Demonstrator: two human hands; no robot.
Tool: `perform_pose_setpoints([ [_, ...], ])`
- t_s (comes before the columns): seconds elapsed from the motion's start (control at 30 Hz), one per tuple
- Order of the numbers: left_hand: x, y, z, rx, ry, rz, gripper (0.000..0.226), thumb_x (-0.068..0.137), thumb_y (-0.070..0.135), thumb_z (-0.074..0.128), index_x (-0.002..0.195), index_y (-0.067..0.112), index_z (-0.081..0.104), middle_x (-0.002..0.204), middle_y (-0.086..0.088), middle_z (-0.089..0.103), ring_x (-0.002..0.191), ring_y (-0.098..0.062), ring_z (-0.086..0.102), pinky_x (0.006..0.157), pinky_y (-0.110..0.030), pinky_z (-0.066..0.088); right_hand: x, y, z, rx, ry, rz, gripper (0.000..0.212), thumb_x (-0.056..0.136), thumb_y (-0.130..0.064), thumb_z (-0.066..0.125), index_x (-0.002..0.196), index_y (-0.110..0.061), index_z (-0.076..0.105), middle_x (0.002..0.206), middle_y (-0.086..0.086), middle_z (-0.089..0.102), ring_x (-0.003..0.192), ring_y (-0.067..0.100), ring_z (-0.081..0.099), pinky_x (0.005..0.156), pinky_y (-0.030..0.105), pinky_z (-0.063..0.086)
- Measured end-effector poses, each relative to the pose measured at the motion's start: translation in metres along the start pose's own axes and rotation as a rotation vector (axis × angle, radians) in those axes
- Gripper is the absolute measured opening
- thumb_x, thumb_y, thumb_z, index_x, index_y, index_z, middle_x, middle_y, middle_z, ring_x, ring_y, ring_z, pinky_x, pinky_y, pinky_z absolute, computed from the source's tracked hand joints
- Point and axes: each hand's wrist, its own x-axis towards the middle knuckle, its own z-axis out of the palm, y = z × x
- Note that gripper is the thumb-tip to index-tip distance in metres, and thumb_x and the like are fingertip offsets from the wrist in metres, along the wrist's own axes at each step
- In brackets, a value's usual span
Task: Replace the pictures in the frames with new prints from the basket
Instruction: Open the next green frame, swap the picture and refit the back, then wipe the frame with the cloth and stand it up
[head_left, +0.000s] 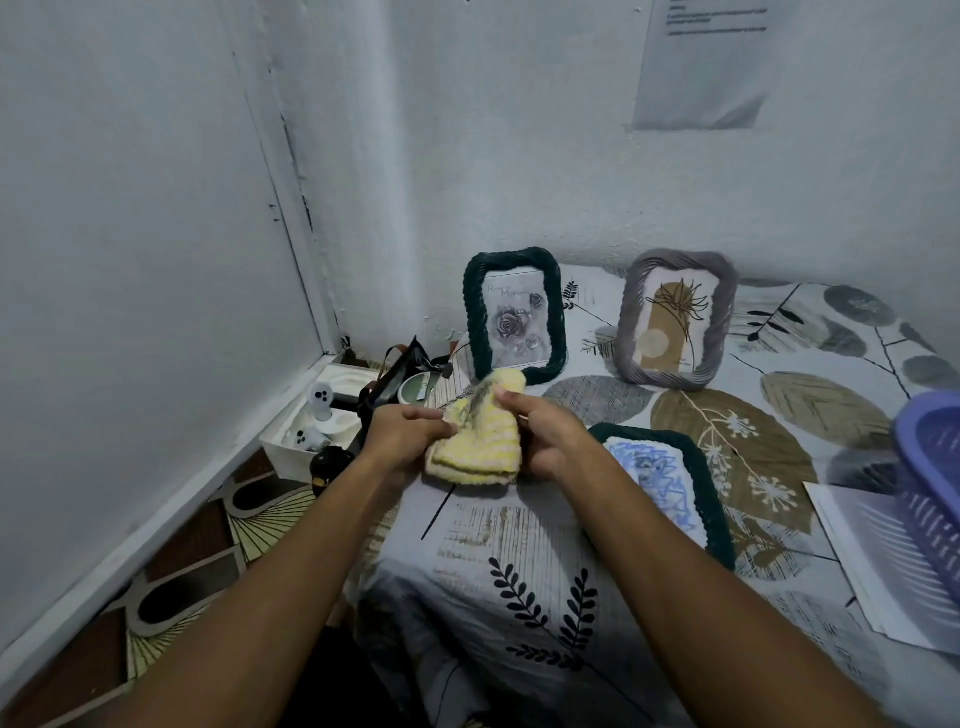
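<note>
Both hands hold the yellow frame (475, 441) above the bed (519, 545): left hand (402, 434) pinches its left edge, right hand (540, 436) curls round its right side, thumb on top. It seems turned back-up, so I judge I am opening it to free the old picture. Best to steady it with the left hand and work the backing loose gently with the right thumb, without bending the knitted rim. Just beside my right wrist a dark frame (670, 483) lies flat; two more frames, green (511, 317) and grey (675, 319), stand by the wall. Prints (872, 561) lie under the basket (935, 467), far right.
</note>
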Motion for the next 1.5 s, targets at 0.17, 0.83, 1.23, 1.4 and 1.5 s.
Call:
perform_pose_setpoints([
  [0.17,-0.016,0.011,0.024,-0.243,-0.101,-0.007,0.017,0.076,-0.015,0.067,0.089,-0.004,0.065,0.08,-0.016,0.069,0.058,-0.017,0.069,0.05,-0.023,0.054,-0.031,-0.001,-0.021,0.176,-0.19,-0.1,0.046,0.091,-0.022,0.058,0.129,0.003,0.051,0.12,0.024,0.063,0.107,0.036,0.064,0.081,0.049,0.055],
  [0.83,-0.054,-0.022,0.11,0.773,-0.404,0.702,0.063,0.073,0.049,0.076,0.125,0.017,0.061,0.132,-0.001,0.058,0.119,-0.014,0.05,0.101,-0.035,0.044,-0.096,-0.044,-0.179,-0.942,0.468,-0.818,0.011,0.096,-0.021,0.053,0.093,-0.018,0.063,0.076,-0.003,0.06,0.069,0.017,0.055,0.062,0.029,0.044],
  [1.23,-0.046,-0.039,0.106,1.069,-0.539,0.637,0.11,0.06,0.08,0.057,0.149,0.023,0.027,0.159,0.005,0.017,0.148,-0.014,0.004,0.12,-0.049,0.005,-0.057,-0.025,-0.163,-0.99,0.444,-0.701,0.039,0.094,-0.041,0.055,0.076,-0.007,0.061,0.064,0.0,0.053,0.06,0.015,0.048,0.053,0.028,0.032],
  [1.4,-0.056,-0.034,0.105,1.055,-0.544,0.602,0.097,0.071,0.058,0.072,0.149,0.027,0.025,0.16,0.003,0.01,0.147,-0.022,-0.002,0.117,-0.044,-0.003,-0.039,-0.021,-0.162,-1.345,0.314,-0.608,0.043,0.096,-0.053,0.041,0.126,-0.026,0.057,0.129,0.006,0.06,0.121,0.03,0.052,0.099,0.044,0.041],
  [1.5,-0.063,-0.03,0.105,1.094,-0.546,0.602,0.099,0.075,0.051,0.072,0.152,0.024,0.016,0.161,0.001,0.008,0.146,-0.021,-0.001,0.117,-0.04,-0.003,-0.037,-0.019,-0.158,-1.65,0.22,-0.543,0.053,0.101,-0.049,0.031,0.148,-0.026,0.034,0.158,-0.001,0.025,0.147,0.027,0.014,0.118,0.045,0.007],
])
